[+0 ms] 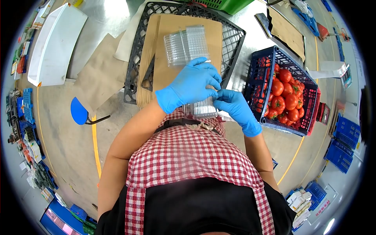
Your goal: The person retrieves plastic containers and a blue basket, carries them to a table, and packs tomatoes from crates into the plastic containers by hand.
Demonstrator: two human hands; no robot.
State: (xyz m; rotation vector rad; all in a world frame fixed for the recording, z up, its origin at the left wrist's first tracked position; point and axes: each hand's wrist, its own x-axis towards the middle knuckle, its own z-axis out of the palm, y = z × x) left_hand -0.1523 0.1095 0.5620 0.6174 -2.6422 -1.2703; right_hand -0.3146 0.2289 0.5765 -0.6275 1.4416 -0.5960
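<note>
Both my hands wear blue gloves and meet over a stack of clear plastic trays at the table's near edge. My left hand lies across the top of the stack, its fingers bent toward the right. The fingertips of my right hand are pinched together at the stack's right side; what they hold is too small to make out. Beyond my left hand, more clear plastic trays rest on a brown cardboard sheet, which lies on a black plastic crate.
A dark blue crate of red tomatoes stands to the right. At the upper left is a white box, with brown paper beside it. A green crate is at the far edge. A tablet-like device lies upper right.
</note>
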